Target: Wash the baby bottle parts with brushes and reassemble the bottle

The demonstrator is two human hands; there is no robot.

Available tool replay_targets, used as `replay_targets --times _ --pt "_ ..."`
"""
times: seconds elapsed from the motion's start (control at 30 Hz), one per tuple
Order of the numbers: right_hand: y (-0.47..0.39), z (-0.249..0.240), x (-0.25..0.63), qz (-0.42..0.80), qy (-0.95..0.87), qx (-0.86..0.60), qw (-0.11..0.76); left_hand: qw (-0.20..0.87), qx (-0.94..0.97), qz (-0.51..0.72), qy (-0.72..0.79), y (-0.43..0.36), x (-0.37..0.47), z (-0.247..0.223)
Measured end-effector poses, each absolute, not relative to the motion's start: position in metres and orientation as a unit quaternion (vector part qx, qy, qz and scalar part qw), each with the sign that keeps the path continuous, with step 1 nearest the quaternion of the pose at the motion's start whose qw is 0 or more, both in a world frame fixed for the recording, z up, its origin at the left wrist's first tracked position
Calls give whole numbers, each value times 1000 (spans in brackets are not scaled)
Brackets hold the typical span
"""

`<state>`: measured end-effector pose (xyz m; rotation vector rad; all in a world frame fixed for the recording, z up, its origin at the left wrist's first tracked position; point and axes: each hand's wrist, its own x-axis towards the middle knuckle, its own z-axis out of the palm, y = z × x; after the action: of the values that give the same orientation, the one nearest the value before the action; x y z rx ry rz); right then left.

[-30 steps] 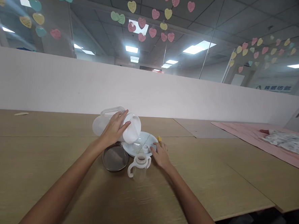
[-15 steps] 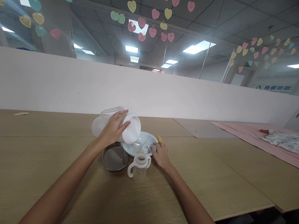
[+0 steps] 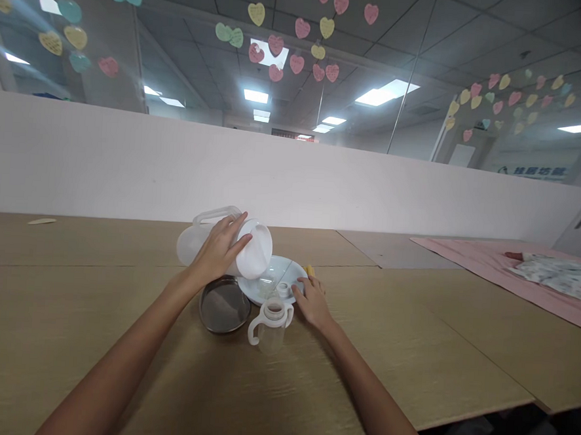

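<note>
My left hand (image 3: pixel 218 244) is closed round a translucent white pitcher (image 3: pixel 188 245) near its lid end. The pitcher lies tilted on its side, its white lid (image 3: pixel 256 251) facing right over a pale blue plate (image 3: pixel 287 264). My right hand (image 3: pixel 313 302) grips the plate's right rim, its thumb beside a small white ring-like part (image 3: pixel 283 289). A clear cup-like piece (image 3: pixel 267 283) also rests on the plate. In front stands a clear baby bottle (image 3: pixel 271 328) with white handles and an uncovered mouth. No flow from the pitcher is visible.
A round dark metal tray (image 3: pixel 225 305) sits left of the bottle. Something yellow (image 3: pixel 309 270) shows behind my right fingers. A pink cloth (image 3: pixel 484 265) with a patterned white garment (image 3: pixel 555 273) covers the far right. A white wall (image 3: pixel 126 168) bounds the table's back.
The pitcher and my left hand have shifted very slightly to the left. My right hand, the plate and the bottle look the same.
</note>
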<state>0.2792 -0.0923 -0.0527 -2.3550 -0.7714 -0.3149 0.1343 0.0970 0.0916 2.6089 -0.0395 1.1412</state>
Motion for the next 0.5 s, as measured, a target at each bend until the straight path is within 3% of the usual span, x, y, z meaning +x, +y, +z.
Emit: replay_targets --times 0.5 --pt "-90 -56 282 -100 -297 -887 338 151 906 396 -17 97 135 91"
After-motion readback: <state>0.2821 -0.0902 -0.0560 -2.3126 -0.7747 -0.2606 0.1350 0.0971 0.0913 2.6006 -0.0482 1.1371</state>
